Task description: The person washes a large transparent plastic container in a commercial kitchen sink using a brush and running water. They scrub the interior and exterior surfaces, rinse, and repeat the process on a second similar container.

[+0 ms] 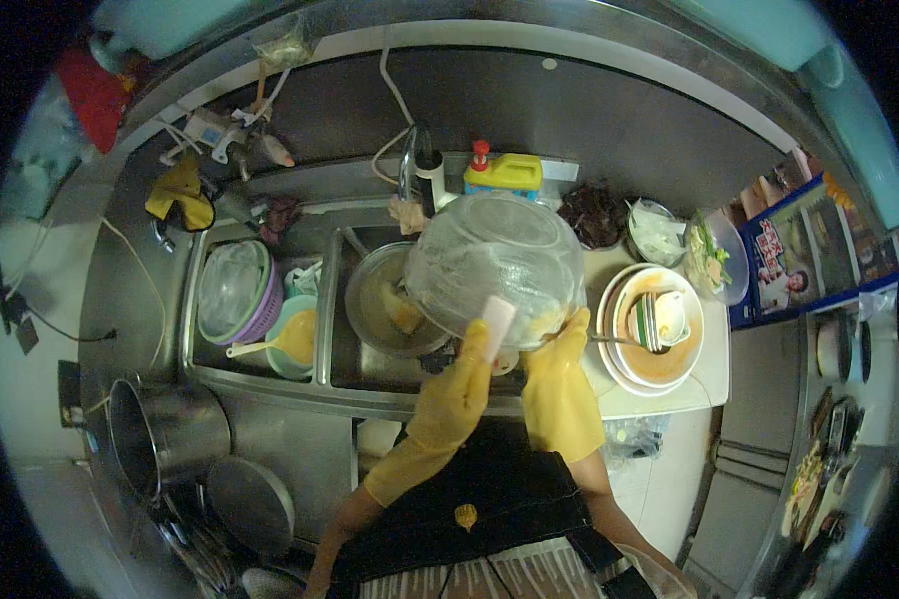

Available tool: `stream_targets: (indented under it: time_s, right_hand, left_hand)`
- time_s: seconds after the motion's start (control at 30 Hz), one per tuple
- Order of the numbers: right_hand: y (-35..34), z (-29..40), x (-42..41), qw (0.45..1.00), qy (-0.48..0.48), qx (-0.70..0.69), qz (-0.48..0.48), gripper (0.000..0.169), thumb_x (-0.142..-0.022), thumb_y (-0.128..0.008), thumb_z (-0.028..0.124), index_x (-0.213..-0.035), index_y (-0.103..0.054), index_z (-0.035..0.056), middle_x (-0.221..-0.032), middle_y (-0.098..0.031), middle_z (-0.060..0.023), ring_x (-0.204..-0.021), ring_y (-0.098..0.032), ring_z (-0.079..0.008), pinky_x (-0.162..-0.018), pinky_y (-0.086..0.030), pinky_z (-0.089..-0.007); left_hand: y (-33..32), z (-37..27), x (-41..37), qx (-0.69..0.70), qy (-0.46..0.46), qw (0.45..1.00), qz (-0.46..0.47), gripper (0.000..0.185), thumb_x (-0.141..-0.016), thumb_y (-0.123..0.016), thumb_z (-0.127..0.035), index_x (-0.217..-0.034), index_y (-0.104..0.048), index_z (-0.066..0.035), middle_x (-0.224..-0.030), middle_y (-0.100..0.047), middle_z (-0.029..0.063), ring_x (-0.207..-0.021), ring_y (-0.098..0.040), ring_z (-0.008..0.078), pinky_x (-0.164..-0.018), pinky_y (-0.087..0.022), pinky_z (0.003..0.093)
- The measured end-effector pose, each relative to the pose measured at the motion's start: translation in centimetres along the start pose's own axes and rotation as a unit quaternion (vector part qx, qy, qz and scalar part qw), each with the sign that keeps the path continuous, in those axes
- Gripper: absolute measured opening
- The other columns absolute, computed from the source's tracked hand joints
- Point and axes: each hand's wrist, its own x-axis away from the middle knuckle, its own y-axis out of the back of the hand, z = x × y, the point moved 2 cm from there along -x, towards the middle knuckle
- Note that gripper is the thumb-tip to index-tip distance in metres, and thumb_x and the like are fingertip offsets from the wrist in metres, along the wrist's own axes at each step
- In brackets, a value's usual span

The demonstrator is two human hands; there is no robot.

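I wear long yellow rubber gloves on both hands. A large round basin (479, 262), upside down or steeply tilted with its base ring facing up, is raised above the right part of the sink. Whitish suds streak its outside. My right hand (562, 367) grips the basin near its lower right rim. With my left hand (464, 374) I hold a pale pinkish-white sponge (498, 318) against the outer wall. Partly hidden behind the basin, a metal pot (371, 329) of murky water sits in the sink (344, 374).
Left sink compartment: stacked colanders (270, 299) and a yellow ladle (296, 337) on a green bowl. Right counter (697, 397): stacked dirty plates (614, 359) with smaller dishes. Behind stand a faucet (406, 168) and a yellow detergent jug (513, 172). A big steel pot (187, 427) lies lower left.
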Motion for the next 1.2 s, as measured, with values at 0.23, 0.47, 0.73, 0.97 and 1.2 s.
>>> stream_targets:
  time_s: [0.23, 0.47, 0.73, 0.97, 1.2]
  right_hand:
    - [2.4, 1.2, -1.5, 0.995, -0.02, -0.019, 0.101, 0.063, -0.108, -0.03, 0.053, -0.151, -0.043, 0.0082, -0.154, -0.046, -0.0154, -0.138, -0.046, -0.0365, -0.117, -0.037, -0.0535]
    - [3.0, 1.4, -1.7, 0.989, 0.061, -0.069, 0.118, 0.065, -0.107, -0.03, 0.054, -0.155, -0.039, 0.0104, -0.16, -0.039, -0.0144, -0.144, -0.039, -0.0356, -0.121, -0.031, -0.0521]
    - [8.3, 2.2, 2.6, 0.929, 0.299, 0.146, 0.164, 0.06, -0.098, -0.057, 0.031, -0.147, -0.038, 0.0043, -0.142, -0.048, -0.0164, -0.128, -0.05, -0.0263, -0.108, -0.042, -0.0414]
    - [14.3, 3.0, 2.8, 0.879, 0.288, 0.197, 0.326, 0.059, -0.106, -0.049, 0.04, -0.147, -0.043, -0.0011, -0.137, -0.057, -0.0149, -0.119, -0.057, -0.0216, -0.098, -0.048, -0.0365]
    - [11.2, 1.9, 10.7, 0.725, 0.25, 0.589, 0.255, 0.039, -0.105, -0.052, 0.034, -0.085, -0.064, 0.0031, -0.075, -0.063, -0.0026, -0.068, -0.053, -0.0104, -0.063, -0.042, -0.0284]
  left_hand:
    - [2.8, 1.9, -2.2, 0.011, 0.083, 0.98, -0.179, 0.049, -0.109, -0.045, -0.014, -0.155, -0.037, 0.001, -0.156, -0.044, 0.0227, -0.141, -0.048, 0.0301, -0.117, -0.038, 0.0351]
    - [0.3, -1.4, 1.7, -0.048, -0.045, 0.997, -0.031, 0.053, -0.109, -0.041, -0.015, -0.157, -0.029, 0.006, -0.161, -0.037, 0.0201, -0.147, -0.04, 0.0279, -0.12, -0.032, 0.0335]
    - [6.6, 7.6, -5.3, 0.256, 0.217, 0.942, 0.008, 0.047, -0.108, -0.05, -0.027, -0.155, -0.046, -0.021, -0.091, -0.063, 0.0042, -0.075, -0.061, 0.0156, -0.069, -0.05, 0.0315]
    - [14.4, 6.7, -7.1, 0.384, 0.182, 0.89, 0.167, 0.046, -0.108, -0.049, -0.041, -0.15, -0.05, -0.023, -0.051, -0.041, -0.009, -0.036, -0.03, 0.0042, -0.033, -0.02, 0.0227]
    - [18.5, 2.6, -8.5, 0.18, -0.148, 0.949, 0.211, 0.044, -0.108, -0.048, -0.016, -0.149, -0.048, 0.0, -0.131, -0.056, 0.0157, -0.121, -0.049, 0.0186, -0.103, -0.036, 0.0329]
